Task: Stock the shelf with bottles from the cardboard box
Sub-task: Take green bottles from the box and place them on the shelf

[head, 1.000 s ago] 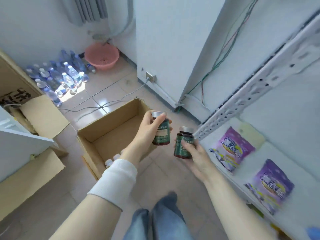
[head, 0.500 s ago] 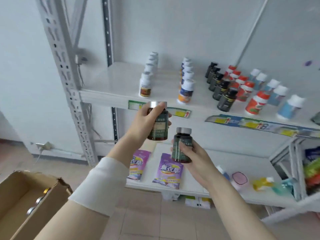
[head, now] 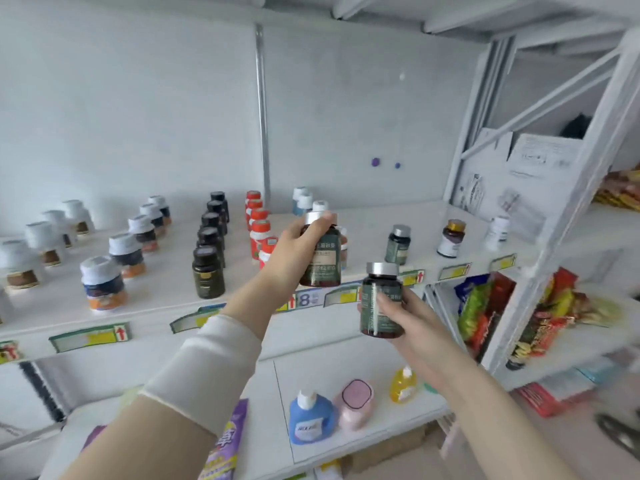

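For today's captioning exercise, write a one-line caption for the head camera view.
The left hand grips one silver-capped bottle, the right hand a second bottle, before the stocked shelf.

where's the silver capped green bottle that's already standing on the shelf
The green bottle stands on the upper shelf, right of centre in the head view, between the raised bottle in the left hand and a gold-capped brown bottle.

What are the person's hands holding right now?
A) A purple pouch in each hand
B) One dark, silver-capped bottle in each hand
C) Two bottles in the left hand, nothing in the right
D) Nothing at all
B: the left hand grips one dark bottle and the right hand grips a second dark bottle, each with a silver cap, in front of the shelf.
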Tool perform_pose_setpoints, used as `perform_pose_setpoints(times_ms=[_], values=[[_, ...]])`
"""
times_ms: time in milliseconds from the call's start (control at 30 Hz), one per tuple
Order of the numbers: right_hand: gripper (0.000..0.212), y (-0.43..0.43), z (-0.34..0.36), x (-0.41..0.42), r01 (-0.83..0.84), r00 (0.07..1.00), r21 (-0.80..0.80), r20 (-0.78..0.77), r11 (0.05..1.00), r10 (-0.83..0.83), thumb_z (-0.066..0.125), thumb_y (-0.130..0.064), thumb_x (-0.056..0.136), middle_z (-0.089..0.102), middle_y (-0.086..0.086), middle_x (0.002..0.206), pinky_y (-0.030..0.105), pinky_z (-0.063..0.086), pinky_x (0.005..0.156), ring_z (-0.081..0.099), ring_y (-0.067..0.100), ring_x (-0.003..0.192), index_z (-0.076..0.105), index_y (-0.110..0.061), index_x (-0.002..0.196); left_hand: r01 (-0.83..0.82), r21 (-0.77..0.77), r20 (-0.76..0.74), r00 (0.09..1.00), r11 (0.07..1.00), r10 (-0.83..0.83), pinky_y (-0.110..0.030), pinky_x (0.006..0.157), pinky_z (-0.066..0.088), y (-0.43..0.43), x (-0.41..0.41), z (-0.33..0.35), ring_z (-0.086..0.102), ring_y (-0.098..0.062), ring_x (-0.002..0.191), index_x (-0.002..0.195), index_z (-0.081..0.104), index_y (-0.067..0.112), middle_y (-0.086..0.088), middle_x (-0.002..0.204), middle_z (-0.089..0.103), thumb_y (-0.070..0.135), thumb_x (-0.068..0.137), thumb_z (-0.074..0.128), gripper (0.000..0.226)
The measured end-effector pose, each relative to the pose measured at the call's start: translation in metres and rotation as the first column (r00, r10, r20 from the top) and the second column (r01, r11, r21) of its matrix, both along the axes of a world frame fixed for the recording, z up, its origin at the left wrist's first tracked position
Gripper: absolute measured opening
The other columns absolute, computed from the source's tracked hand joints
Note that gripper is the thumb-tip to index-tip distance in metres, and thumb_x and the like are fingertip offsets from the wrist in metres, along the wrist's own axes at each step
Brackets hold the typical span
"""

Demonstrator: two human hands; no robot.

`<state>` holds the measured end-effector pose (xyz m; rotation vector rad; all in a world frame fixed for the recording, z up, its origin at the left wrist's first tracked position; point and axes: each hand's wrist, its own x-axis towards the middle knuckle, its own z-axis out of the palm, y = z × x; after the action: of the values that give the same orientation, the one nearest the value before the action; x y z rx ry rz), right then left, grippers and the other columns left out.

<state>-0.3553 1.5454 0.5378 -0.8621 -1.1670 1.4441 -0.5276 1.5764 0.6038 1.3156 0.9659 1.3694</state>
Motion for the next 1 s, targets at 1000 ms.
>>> perform_pose_setpoints(times_ms=[1000], values=[[0.049, 0.443, 0.052, 0.106, -0.234, 0.789, 0.07, 0.597, 0.97, 0.147, 0.075, -0.009, 0.075, 0.058, -0.005, 0.102, 0.018, 0.047, 0.074, 0.056, 0.002, 0.088, 0.047, -0.021, 0.113, -0.175, -0.061, -0.598, 0.795, 0.983, 0.105, -0.024, 0.079, 0.047, 0.442, 0.091, 0.001, 0.059, -0.017, 0.1, 0.113, 0.053, 0.025, 0.001, 0.105, 0.062, 0.04, 0.09, 0.057, 0.028]])
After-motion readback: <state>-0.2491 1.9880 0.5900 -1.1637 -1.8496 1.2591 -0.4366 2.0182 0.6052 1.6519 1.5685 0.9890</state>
